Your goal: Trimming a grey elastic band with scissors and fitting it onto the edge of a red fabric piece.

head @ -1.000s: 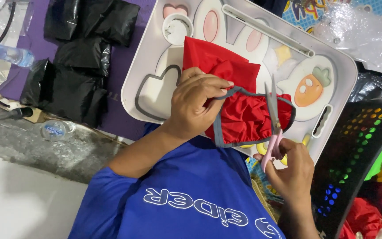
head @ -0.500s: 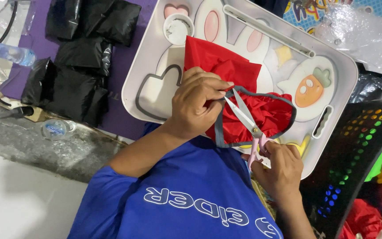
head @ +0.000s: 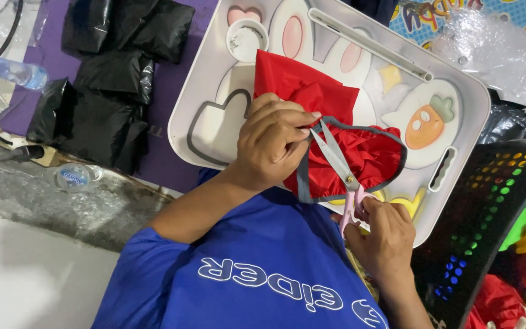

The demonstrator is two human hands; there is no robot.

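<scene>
The red garment [head: 327, 143] with grey binding lay bunched on the white lap tray [head: 205, 79], spread from the tray's middle toward its near edge. The left hand [head: 272, 143] rested on the garment's 9 o'clock side, its fingers curled and pressed together, pinching the grey edge near the top of the loop. The right hand [head: 382, 234] sat at about 5 o'clock from the garment, fingers closed through the pink handles of the scissors [head: 336, 161]. The scissors' long axis ran from that hand toward 11 o'clock, with the blades slightly parted and their tips right beside the left fingertips [head: 308, 125], where the binding was pinched. The left hand was thus the nearer one to the spot. Whether the tips touched a loose thread or the binding itself could not be made out; the left palm hid the cloth beneath, and the right fingers covered most of the handles
</scene>
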